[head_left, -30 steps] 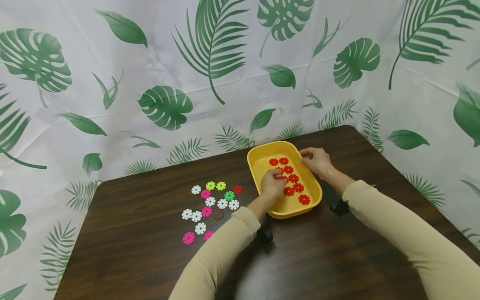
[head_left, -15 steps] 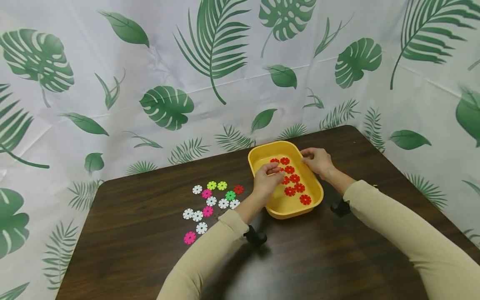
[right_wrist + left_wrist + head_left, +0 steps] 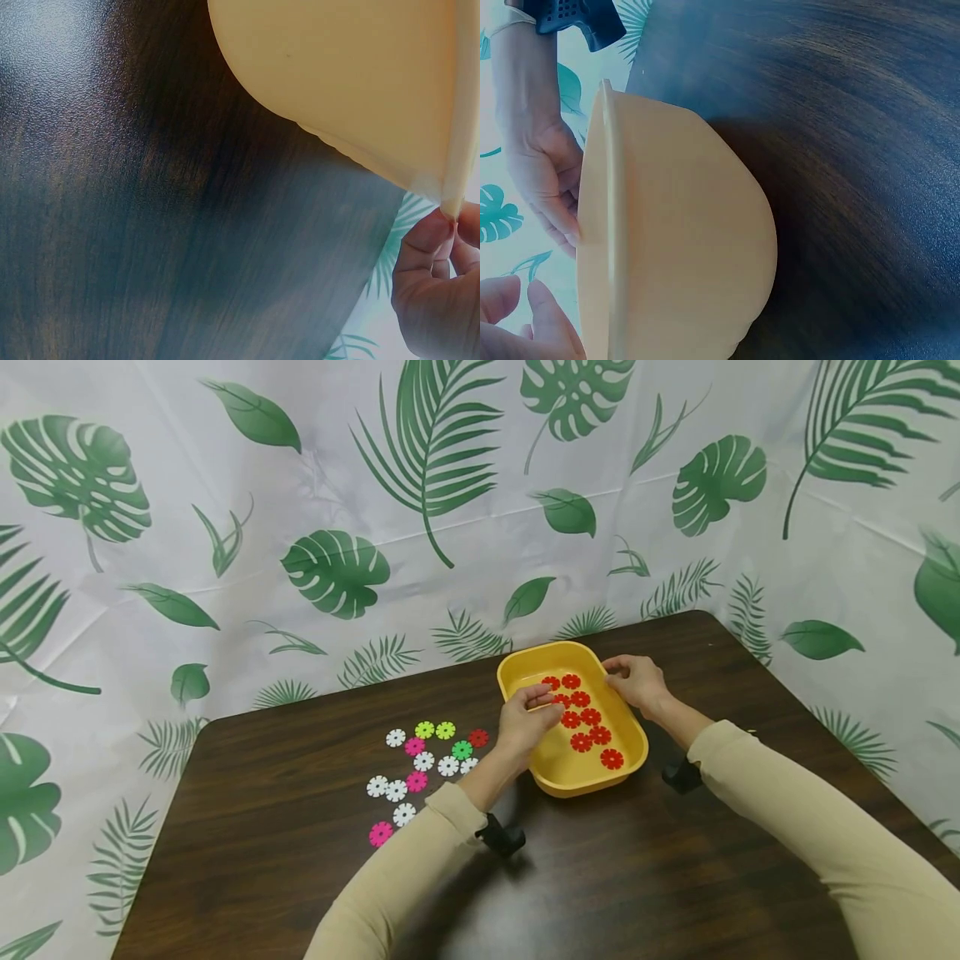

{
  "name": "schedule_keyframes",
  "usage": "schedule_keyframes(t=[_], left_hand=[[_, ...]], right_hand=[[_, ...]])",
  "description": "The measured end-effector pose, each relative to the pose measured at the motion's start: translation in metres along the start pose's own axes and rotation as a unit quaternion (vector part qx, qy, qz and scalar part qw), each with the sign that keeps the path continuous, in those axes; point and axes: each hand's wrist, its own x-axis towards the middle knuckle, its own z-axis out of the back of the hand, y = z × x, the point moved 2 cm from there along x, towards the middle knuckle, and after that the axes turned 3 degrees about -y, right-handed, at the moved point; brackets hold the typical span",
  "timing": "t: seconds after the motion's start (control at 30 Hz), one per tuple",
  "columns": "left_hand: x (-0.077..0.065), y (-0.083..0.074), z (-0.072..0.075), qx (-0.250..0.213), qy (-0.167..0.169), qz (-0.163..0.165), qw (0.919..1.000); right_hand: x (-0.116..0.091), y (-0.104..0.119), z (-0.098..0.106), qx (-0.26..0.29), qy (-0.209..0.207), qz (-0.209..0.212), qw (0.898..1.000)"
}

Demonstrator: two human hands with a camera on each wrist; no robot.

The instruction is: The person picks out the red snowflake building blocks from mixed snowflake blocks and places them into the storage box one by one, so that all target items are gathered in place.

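A yellow plastic tray [image 3: 557, 777] stands on the dark wooden table, with several red notched discs [image 3: 590, 717] lying flat on its floor. My right hand [image 3: 636, 683] pinches the tray's right rim between thumb and fingers; the right wrist view shows that grip [image 3: 431, 277] at the rim's edge. Over the tray's left side hovers my left hand [image 3: 523, 723], fingers loosely bent and holding nothing. In the left wrist view its thumb and fingertip [image 3: 544, 304] stand apart beside the tray wall [image 3: 690, 225]. That hand hides a little of the tray's left rim.
Left of the tray, loose discs lie scattered on the table [image 3: 285, 810]: several white discs [image 3: 404, 814], pink discs [image 3: 381, 834], two yellow-green discs [image 3: 424, 730], a green disc [image 3: 462, 750] and a dark red disc [image 3: 478, 738]. A leaf-print curtain [image 3: 465, 585] hangs behind the table.
My left hand has drawn back leftward from among the red discs to the tray's left rim, its fingers loosening. The right hand has stayed at the right rim.
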Motion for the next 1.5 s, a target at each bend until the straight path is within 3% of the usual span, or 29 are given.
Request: schedule_keyframes(t=[0.47,0.93,1.17,1.5], left_hand=[[-0.003,-0.013,0.015,0.0,-0.015,-0.022,0.9996],[0.001,-0.02,0.052,-0.027,-0.037,-0.062,0.997],[0.003,-0.013,0.072,-0.008,-0.064,-0.062,0.996],[0.011,0.014,0.098,0.055,-0.1,-0.033,0.993]], right_hand=[[0.0,0.002,0.002,-0.002,0.003,0.002,1.0],[0.001,0.002,0.004,0.001,0.002,0.003,1.0],[0.001,0.001,0.003,0.005,0.004,0.004,1.0],[0.001,0.0,0.001,0.005,0.007,0.004,1.0]])
